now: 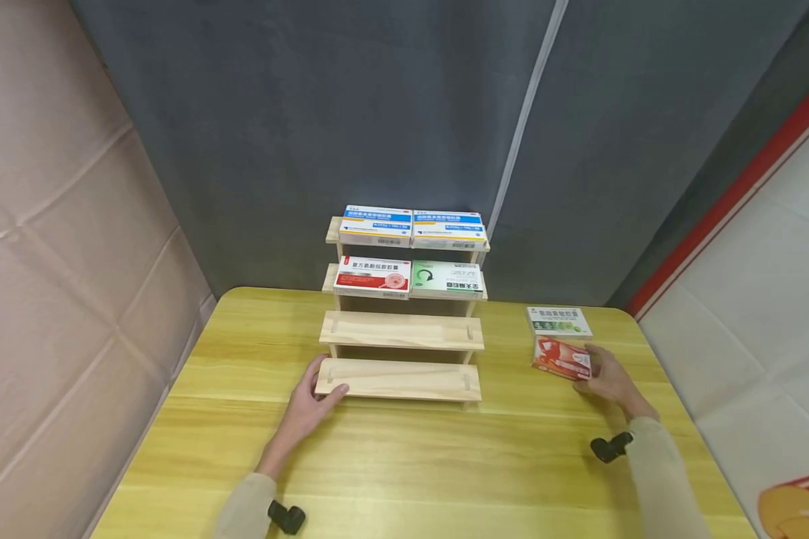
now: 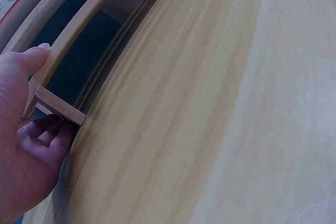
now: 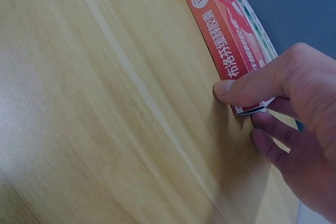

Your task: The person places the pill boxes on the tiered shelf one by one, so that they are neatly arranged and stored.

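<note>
A stepped wooden display rack (image 1: 398,380) stands mid-table, with several tiers. My left hand (image 1: 308,404) holds the left end of its lowest tier; in the left wrist view the thumb lies on the board's front edge and the other fingers curl behind the end support (image 2: 60,106). At the right, my right hand (image 1: 609,380) pinches the near right corner of a red medicine box (image 1: 561,358). In the right wrist view the thumb presses the box's long orange-red side (image 3: 218,35). Behind the red box lies a white and green medicine box (image 1: 558,321).
Two blue and white boxes (image 1: 376,226) fill the top tier. The second tier bears a red and white box (image 1: 372,277) and a green and white box (image 1: 446,279). A dark grey panel (image 1: 350,105) rises behind the wooden table (image 1: 404,471).
</note>
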Action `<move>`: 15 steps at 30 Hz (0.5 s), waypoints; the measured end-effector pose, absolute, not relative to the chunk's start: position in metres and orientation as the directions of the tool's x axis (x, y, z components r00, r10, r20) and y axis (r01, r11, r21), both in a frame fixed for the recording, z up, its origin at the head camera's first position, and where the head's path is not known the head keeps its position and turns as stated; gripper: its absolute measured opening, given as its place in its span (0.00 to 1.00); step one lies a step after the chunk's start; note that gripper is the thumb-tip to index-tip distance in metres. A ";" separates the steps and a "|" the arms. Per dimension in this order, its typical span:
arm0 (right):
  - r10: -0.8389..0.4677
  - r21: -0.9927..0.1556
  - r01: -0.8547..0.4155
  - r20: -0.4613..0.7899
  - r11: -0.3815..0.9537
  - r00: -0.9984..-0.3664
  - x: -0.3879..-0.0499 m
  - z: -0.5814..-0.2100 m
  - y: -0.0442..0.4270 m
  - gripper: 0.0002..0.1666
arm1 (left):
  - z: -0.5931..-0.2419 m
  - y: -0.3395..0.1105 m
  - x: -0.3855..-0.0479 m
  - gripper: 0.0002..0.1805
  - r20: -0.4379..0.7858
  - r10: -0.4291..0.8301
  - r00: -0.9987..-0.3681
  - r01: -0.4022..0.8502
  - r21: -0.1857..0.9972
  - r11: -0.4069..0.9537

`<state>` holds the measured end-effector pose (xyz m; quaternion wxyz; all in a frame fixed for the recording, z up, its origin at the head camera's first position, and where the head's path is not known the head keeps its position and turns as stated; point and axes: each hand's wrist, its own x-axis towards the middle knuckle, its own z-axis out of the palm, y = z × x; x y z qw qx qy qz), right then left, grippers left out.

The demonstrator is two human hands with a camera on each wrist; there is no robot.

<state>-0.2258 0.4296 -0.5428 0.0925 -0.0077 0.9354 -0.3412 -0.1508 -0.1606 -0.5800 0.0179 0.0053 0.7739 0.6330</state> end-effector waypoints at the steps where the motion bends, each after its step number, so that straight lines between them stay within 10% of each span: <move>1: -0.075 -0.640 0.054 -0.174 0.767 -0.982 -0.225 -0.543 0.430 0.60 | -0.580 -0.161 -0.151 0.49 -0.017 0.032 -0.999 -0.010 0.980 0.200; 15: -0.033 -0.638 0.104 -0.198 0.763 -0.980 -0.220 -0.543 0.437 0.52 | -0.580 -0.161 -0.151 0.48 -0.018 0.035 -0.999 -0.011 0.981 0.195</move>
